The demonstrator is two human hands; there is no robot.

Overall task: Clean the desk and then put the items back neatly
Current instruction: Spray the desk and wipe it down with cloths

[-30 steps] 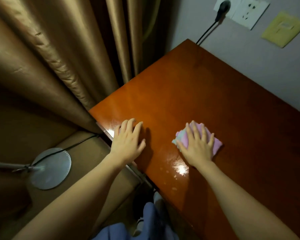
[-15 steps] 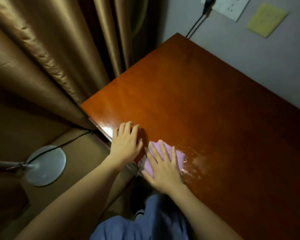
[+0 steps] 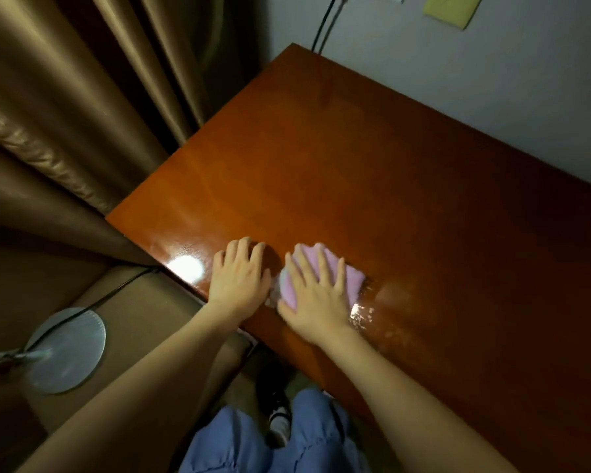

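Observation:
A glossy reddish-brown wooden desk [image 3: 372, 172] fills the middle and right of the view. Near its front edge lies a pink cloth [image 3: 350, 273], pressed flat under my right hand [image 3: 316, 295], whose fingers are spread and straight over it. My left hand [image 3: 239, 278] rests flat on the desk just left of the cloth, fingers straight, close to my right hand. A wet, shiny streak [image 3: 364, 315] shows on the wood right of my right hand.
Brown curtains [image 3: 82, 114] hang left of the desk. A round metal lamp base [image 3: 65, 349] with a black cable sits on the floor at lower left. A cable [image 3: 325, 25] runs up the grey wall behind the desk, beside a yellow-green note [image 3: 452, 8].
My right hand slid the cloth left toward the front edge beside my left hand, then slightly back right. My left hand stayed flat on the desk. The camera view shifted.

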